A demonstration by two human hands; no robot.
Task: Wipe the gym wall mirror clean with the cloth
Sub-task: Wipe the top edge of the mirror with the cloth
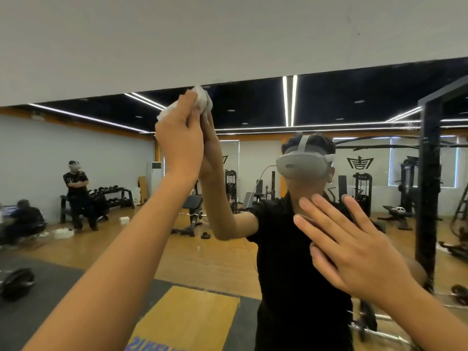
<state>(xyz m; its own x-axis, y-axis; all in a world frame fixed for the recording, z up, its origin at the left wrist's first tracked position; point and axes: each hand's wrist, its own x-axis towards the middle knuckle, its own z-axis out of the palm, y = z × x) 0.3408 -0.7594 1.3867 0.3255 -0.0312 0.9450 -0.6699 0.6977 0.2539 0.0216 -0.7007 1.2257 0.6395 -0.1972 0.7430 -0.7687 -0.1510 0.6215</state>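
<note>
The left hand (pixel 179 138) is raised high, its fingers curled round a crumpled white cloth (pixel 202 100), a soft, wrinkled wad pressed against the wall mirror (pixel 253 105) just under its top edge, left of centre. The right hand (pixel 354 249) lies lower and to the right, holding nothing, its straight fingers spread flat toward the glass. The mirror is smooth and glossy, reflecting a dark ceiling with bright strip lights (pixel 288 100) and a wooden floor (pixel 215 262). Above it runs a matte white wall (pixel 228 34).

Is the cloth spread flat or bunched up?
Bunched up: the cloth is a crumpled wad in the left hand, near the top edge of the mirror.
</note>
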